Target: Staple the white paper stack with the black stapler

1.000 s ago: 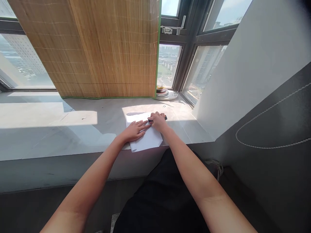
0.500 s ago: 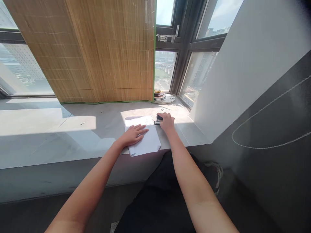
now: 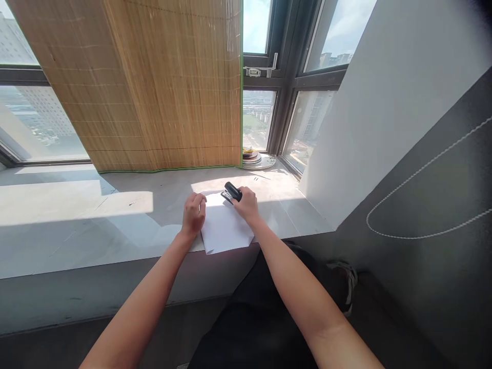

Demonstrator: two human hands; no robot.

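Note:
White sheets of paper (image 3: 226, 230) lie on the pale window sill, their front edge reaching the sill's front edge. My left hand (image 3: 193, 214) is closed at the upper left of the paper, with its fingers curled round the edge. A black stapler (image 3: 232, 192) is in my right hand (image 3: 246, 204), above the upper part of the paper. Its jaws are apart and point to the left. The fingers of my right hand wrap round its rear end.
A bamboo blind (image 3: 172, 92) hangs down behind the sill (image 3: 96, 236). Stacked plates (image 3: 253, 159) stand in the window corner. Small thin bits (image 3: 257, 178) lie on the sill near them. A beaded cord (image 3: 407, 237) hangs at the right wall.
My right hand has lifted the stapler and brought it left over the paper. My left hand, flat on the paper before, has shifted left and closed at its edge.

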